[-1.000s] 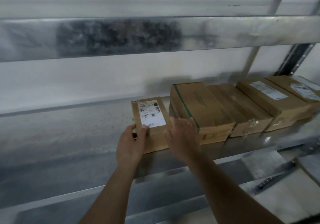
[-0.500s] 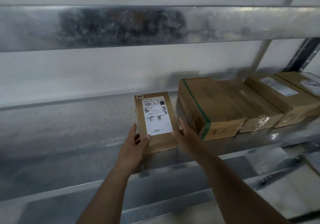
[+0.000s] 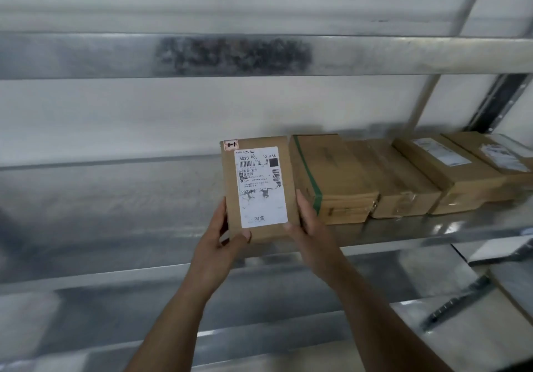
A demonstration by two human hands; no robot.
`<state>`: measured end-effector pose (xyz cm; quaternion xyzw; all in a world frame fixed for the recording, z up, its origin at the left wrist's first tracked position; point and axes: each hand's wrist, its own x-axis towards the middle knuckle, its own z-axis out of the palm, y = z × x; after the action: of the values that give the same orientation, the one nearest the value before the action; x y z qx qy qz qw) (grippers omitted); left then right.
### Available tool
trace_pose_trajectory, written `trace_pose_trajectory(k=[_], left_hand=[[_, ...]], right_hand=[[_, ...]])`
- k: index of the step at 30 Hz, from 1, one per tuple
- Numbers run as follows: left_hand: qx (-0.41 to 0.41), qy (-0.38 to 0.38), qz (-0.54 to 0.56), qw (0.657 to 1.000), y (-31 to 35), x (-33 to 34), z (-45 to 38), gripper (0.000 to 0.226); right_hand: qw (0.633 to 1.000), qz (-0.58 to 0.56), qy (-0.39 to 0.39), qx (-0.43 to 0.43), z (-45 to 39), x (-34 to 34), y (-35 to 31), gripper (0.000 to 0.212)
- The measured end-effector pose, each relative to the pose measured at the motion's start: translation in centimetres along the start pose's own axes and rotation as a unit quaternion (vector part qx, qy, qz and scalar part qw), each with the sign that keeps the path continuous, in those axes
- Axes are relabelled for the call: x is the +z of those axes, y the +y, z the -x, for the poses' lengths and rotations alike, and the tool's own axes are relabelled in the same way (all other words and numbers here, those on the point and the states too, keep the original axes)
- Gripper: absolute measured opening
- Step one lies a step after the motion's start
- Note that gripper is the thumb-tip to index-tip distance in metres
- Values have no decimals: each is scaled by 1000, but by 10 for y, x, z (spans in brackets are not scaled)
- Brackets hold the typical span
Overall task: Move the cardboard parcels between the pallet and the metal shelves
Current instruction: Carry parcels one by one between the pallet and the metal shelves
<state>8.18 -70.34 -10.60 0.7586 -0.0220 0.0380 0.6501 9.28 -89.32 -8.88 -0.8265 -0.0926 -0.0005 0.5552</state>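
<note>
A small cardboard parcel [image 3: 259, 190] is held in both hands at the front of the metal shelf [image 3: 115, 198], just left of a row of boxes. Its long axis runs front-to-back, near end toward the person, far end toward the white wall [image 3: 173, 112]. The face is tipped up toward the camera, w/ a white shipping label [image 3: 261, 187] upright for reading: barcode at top, logo at bottom. A small pink sticker [image 3: 230, 144] sits at the top-left corner.

The left hand [image 3: 216, 245] grips the parcel's lower-left edge, thumb pressed on the front face near the bottom, fingers along the side. The right hand [image 3: 308, 227] grips the lower-right edge, thumb on the label's bottom corner, fingers up the right side. Whether the parcel's bottom edge touches the shelf can't be told; it is hidden behind the hands.

Count: 1 parcel held, 4 more boxes on the same shelf, side by side, all lying flat w/ long axes front-to-back, angled slightly right. The green-taped box [image 3: 331, 175] is just beside the held parcel; next a plain taped box [image 3: 403, 181]; then a labelled box [image 3: 450, 170]; then a far-right box [image 3: 501, 155], partly cut off at the frame edge.

An upper shelf beam [image 3: 375, 54] crosses above, w/ a dark smudged patch. 1 lower shelf level [image 3: 259, 308] is seen below.
</note>
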Motion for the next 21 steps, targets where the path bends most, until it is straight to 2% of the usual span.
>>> trace_pose_trajectory(k=[7,15,21], left_hand=[[53,-39,-31,997,36,59,25,70],[62,-101,-22,993,54,145,48,74],[55,-167,-29,984,62,229,64,81]], right_hand=[[999,-28,45,-10,44,-61,6,64],[991,1,130,7,105,-134,24,62],[982,-23,185,-11,161,-200,49,45]])
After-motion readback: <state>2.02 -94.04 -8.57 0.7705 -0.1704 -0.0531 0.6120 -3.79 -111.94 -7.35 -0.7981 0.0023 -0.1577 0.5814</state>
